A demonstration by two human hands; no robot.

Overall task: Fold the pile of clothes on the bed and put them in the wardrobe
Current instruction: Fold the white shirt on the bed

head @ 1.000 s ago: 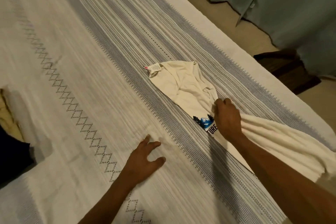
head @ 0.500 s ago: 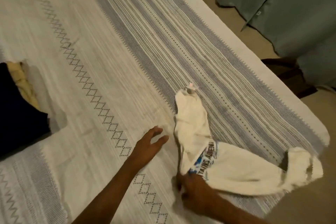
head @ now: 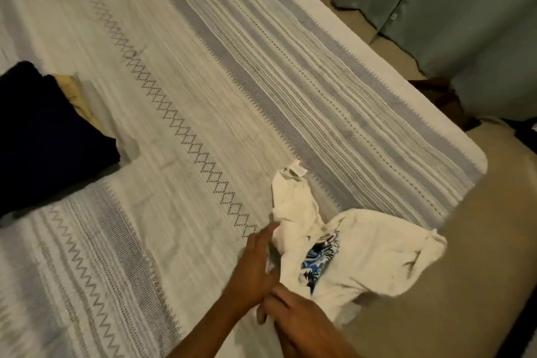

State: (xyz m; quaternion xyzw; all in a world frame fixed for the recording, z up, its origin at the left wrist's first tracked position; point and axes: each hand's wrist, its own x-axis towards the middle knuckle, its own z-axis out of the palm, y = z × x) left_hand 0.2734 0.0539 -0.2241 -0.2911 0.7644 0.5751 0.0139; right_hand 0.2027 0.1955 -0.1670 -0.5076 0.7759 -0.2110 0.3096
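1. Cream T-shirt (head: 363, 253) with a blue chest print has been dragged from the striped middle of the bed (head: 203, 96) to its near right corner. Half a second ago it lay stretched out long; now it is bunched, with one end hanging past the bed's right edge.
2. Right hand (head: 293, 320) sits at the near edge with its fingers curled into the shirt's lower end. It reads as a grip on the cloth, though motion blur softens the detail.
3. Left hand (head: 255, 267), which a second ago was spread flat on the bedspread well apart from the shirt, has come across. It now lies with fingers straight along the shirt's left side, touching the fabric, not closed on it.
4. White label (head: 296, 170) on the shirt's far end points up the bed.
5. Dark folded clothes (head: 49, 131) rest at the left edge, a yellowish piece (head: 72, 90) showing beneath.
6. My reading: the shirt has been brought within reach for folding; no fold is made yet, and the wardrobe step is still far off.
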